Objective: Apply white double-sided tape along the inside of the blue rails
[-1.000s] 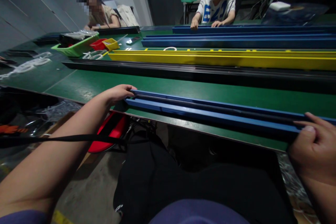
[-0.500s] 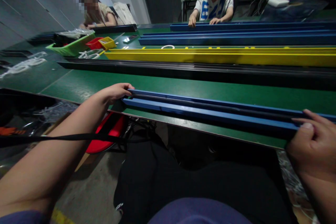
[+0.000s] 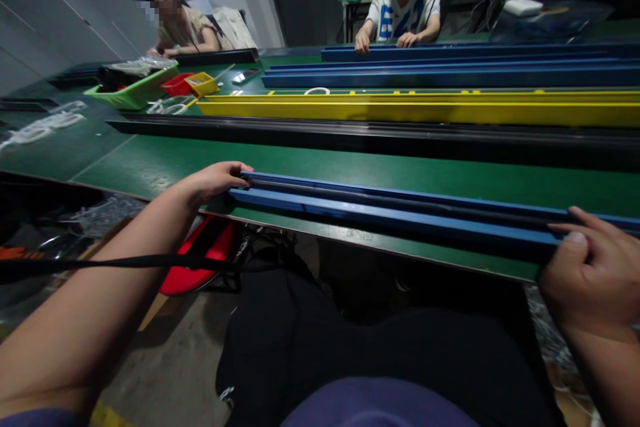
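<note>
A long blue channel profile [image 3: 380, 214] lies along the near edge of the green table, its open side up. Inside its groove runs a dark strip [image 3: 350, 197]. My left hand [image 3: 220, 180] grips the channel's left end, with the thumb at the end opening. Near the right side of the view, my right hand [image 3: 595, 260] is closed around the channel, thumb on the near wall and fingers reaching over the groove. The channel's right end lies outside the view.
Beyond it on the green table [image 3: 190, 157] lie a black profile [image 3: 300, 137], a yellow one [image 3: 400, 111] and several blue ones [image 3: 425, 78]. A green basket [image 3: 130, 90] and small red [image 3: 177, 85] and yellow bins [image 3: 203, 84] stand at left. Two people sit across the table.
The whole view has shifted slightly. Both hands keep their hold on the blue channel, and the right hand's fingers have barely moved.
</note>
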Available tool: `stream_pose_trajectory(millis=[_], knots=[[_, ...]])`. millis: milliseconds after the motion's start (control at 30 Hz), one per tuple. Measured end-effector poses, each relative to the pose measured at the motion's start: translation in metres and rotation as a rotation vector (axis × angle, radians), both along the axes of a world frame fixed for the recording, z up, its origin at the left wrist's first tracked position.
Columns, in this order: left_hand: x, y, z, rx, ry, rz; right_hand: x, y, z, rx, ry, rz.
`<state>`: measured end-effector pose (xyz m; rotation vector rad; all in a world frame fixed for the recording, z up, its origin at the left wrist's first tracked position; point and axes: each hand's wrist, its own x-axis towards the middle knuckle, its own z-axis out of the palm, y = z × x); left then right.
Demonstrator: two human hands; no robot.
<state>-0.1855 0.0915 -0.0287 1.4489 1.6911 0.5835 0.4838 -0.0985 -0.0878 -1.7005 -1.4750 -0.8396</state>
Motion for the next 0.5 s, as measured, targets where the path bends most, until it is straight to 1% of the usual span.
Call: stream_pose_trajectory(millis=[67,200,367,500], knots=[[0.001,-0.005,0.003,0.000,-0.013,0.000,-0.001,0.000,0.001,0.004,0.006,0.006],[0.005,-0.011,0.005,0.017,-0.022,0.037,-0.002,0.000,0.001,0.017,0.001,0.005],[0.004,-0.007,-0.001,0.011,0.006,0.062,-0.003,0.000,0.001,0.004,0.003,-0.013],[-0.003,-0.004,-0.006,0.039,0.036,0.031,-0.003,0.000,0.002,-0.005,-0.002,-0.017]])
